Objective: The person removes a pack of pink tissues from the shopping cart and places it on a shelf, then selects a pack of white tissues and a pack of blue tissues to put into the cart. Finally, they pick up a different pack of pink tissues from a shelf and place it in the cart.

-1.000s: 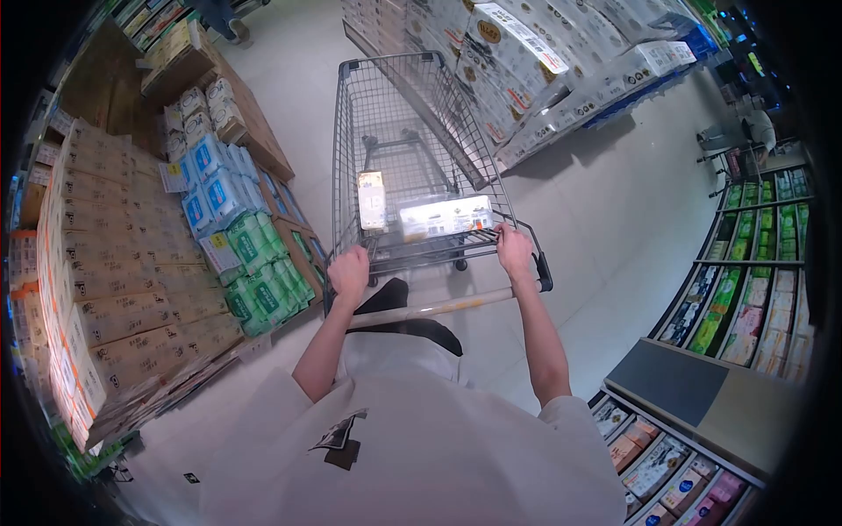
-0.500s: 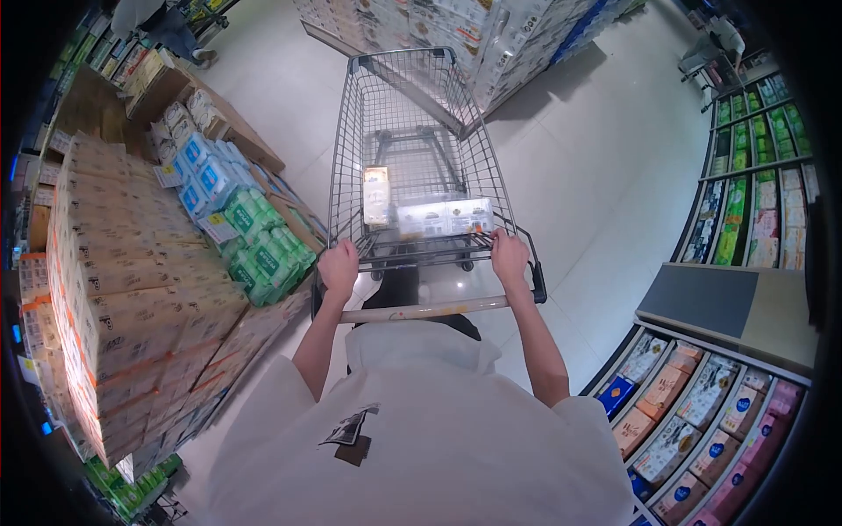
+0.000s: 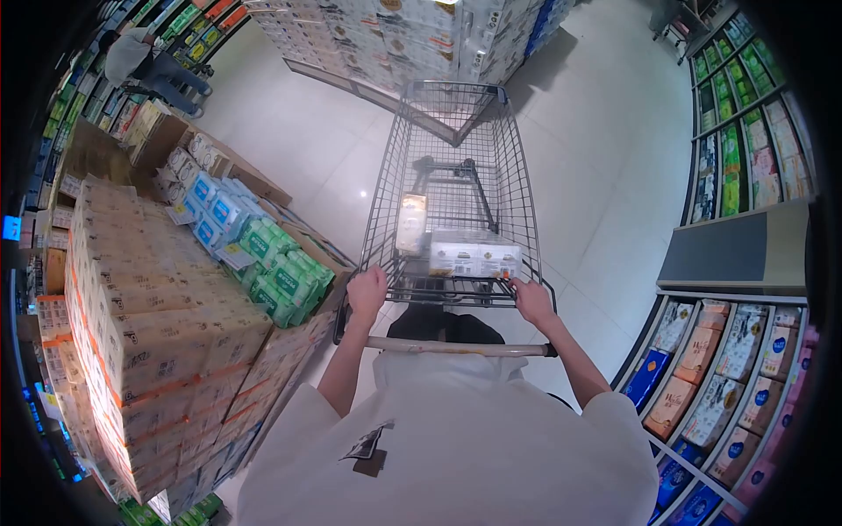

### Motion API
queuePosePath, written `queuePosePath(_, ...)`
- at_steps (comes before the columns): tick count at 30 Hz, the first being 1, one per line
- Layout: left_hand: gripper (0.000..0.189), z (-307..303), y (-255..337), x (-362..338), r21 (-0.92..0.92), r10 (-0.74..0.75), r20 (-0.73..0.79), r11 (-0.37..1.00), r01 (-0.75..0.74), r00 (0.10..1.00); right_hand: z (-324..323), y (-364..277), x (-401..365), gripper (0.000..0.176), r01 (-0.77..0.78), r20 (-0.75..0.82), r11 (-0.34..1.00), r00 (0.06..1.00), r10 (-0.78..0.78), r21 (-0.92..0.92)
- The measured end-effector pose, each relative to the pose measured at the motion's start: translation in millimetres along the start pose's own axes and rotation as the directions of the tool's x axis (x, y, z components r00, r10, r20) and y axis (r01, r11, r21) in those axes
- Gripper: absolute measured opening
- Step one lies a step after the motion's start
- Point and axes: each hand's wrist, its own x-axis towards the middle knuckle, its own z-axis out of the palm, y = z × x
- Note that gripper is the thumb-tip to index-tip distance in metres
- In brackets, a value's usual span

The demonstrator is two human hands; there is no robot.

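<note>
A wire shopping cart (image 3: 519, 180) stands in front of me, its pale handlebar (image 3: 456, 348) close to my shirt. My left hand (image 3: 367, 290) is closed on the left side of the cart's frame, ahead of the handlebar. Closed on the frame at the right rear corner is my right hand (image 3: 532, 301). Inside the basket, a white clear-wrapped multipack (image 3: 476, 256) lies crosswise near the rear. Beside it on the left is a narrow cream-and-gold pack (image 3: 411, 224). Neither hand touches these packs.
Stacked cartons (image 3: 175, 307) rise at left, beside green packs (image 3: 289, 280) and blue-white packs (image 3: 219, 210). A large wrapped stack (image 3: 395, 44) lies ahead of the cart. Shelves of boxed tissues (image 3: 715, 377) line the right. Another person (image 3: 158, 74) is at upper left.
The cart and both hands sit further right and lower in view. The left cartons have shifted right and down, and the person at upper left shows more fully. Both hands keep their hold.
</note>
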Motion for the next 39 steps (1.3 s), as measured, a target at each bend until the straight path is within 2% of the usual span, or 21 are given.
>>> queuePosePath(3,0.036,-0.3,3.9,12.7,-0.028,0.06,0.024,0.998,-0.059,0.998,2.3,-2.8,-15.1,0.03,-0.08,0.072,0.994,0.995,0.074,0.077)
queuePosePath(8,0.035,-0.5,10.3,35.9,-0.039,0.164,0.084,0.986,-0.161,0.983,5.8,-11.0,-36.1,0.033,-0.168,0.088,0.979,0.984,0.158,0.116)
queuePosePath(19,0.036,16.7,38.5,99.2,-0.101,0.325,0.151,0.945,-0.312,0.934,5.0,-18.4,-44.6,0.033,-0.354,0.027,0.919,0.935,0.355,0.174)
queuePosePath(21,0.036,21.6,46.0,112.8,-0.109,0.351,0.148,0.935,-0.338,0.924,0.1,-16.4,-43.6,0.034,-0.335,0.0,0.919,0.939,0.343,0.205)
queuePosePath(26,0.035,36.4,59.3,156.0,-0.145,0.399,0.189,0.915,-0.377,0.897,-8.0,-11.8,-22.3,0.036,-0.407,0.032,0.879,0.91,0.413,0.248)
queuePosePath(28,0.033,34.2,65.9,175.5,-0.156,0.46,0.21,0.887,-0.434,0.863,-10.8,-7.7,-9.7,0.038,-0.462,0.068,0.851,0.885,0.461,0.251)
queuePosePath(33,0.028,34.5,82.0,229.5,-0.159,0.589,0.294,0.807,-0.569,0.753,-23.1,9.0,24.4,0.039,-0.457,0.048,0.841,0.884,0.464,0.288)
queuePosePath(36,0.028,35.0,97.3,258.8,-0.137,0.617,0.269,0.785,-0.604,0.74,-41.7,10.9,47.8,0.043,-0.484,0.054,0.827,0.87,0.49,0.287)
queuePosePath(38,0.029,40.2,103.8,278.7,-0.159,0.586,0.297,0.809,-0.566,0.754,-52.0,7.6,63.0,0.042,-0.543,0.079,0.792,0.835,0.544,0.279)
queuePosePath(39,0.029,44.2,107.0,289.0,-0.171,0.57,0.31,0.82,-0.546,0.761,-54.8,7.2,68.8,0.041,-0.526,0.033,0.803,0.841,0.539,0.282)
